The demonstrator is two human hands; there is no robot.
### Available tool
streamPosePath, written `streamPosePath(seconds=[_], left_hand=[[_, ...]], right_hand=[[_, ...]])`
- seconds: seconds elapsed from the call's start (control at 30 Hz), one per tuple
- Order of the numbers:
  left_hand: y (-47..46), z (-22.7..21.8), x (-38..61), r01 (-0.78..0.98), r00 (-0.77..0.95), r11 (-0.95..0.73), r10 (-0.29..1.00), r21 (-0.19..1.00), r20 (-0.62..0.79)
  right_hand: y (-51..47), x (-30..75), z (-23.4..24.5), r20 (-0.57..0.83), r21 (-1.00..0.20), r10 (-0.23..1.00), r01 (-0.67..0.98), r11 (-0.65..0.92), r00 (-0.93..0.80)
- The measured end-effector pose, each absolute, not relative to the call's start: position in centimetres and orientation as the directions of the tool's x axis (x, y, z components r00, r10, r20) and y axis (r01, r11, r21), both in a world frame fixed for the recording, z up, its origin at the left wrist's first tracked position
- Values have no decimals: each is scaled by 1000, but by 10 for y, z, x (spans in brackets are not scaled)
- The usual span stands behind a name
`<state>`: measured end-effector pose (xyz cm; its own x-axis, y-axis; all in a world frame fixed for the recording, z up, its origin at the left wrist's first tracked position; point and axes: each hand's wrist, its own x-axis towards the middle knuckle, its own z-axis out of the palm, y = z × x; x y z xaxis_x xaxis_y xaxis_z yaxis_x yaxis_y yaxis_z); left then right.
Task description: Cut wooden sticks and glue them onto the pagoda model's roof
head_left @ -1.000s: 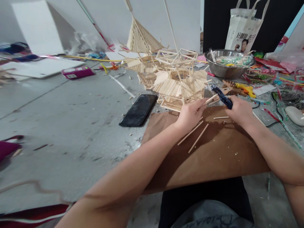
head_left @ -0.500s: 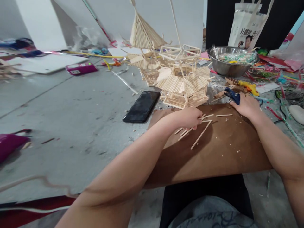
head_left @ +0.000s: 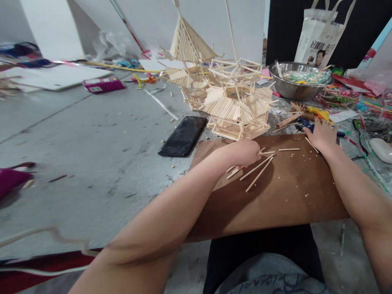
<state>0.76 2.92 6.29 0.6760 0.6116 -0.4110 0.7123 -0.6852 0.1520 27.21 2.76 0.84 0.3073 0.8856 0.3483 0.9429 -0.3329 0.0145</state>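
My left hand [head_left: 246, 153] is closed over the brown board [head_left: 294, 196], its fingers curled around thin wooden sticks, partly hidden by the hand. Several cut wooden sticks [head_left: 257, 168] fan out below and beside it. At the board's far right corner, my right hand [head_left: 323, 134] has its fingers spread over a dark blue hand tool [head_left: 305, 123], probably cutters, lying flat; its middle is covered. Just beyond the left hand stands a tiered pavilion model [head_left: 240, 108] made of wooden sticks.
A black phone [head_left: 183, 136] lies left of the board. Behind are a second model with a pointed roof [head_left: 190, 43] and a steel bowl [head_left: 301, 92] of wrapped items. A yellow tool [head_left: 320, 112] and scraps crowd the right side.
My right hand has let go of the blue tool, which now lies under its spread fingers. One more stick lies angled on the board by my left hand, which stays nearly in place.
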Motion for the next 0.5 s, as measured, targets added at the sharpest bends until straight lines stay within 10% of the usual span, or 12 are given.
streamPosePath(seconds=[0.2,0.5], left_hand=[[31,69,6,748,642,-634,617,195,-455],[31,73,6,764,612,-633,647,128,-455]], right_hand=[[35,253,19,350,132,927,987,96,-137],[75,232,16,147,289,963,941,175,-225]])
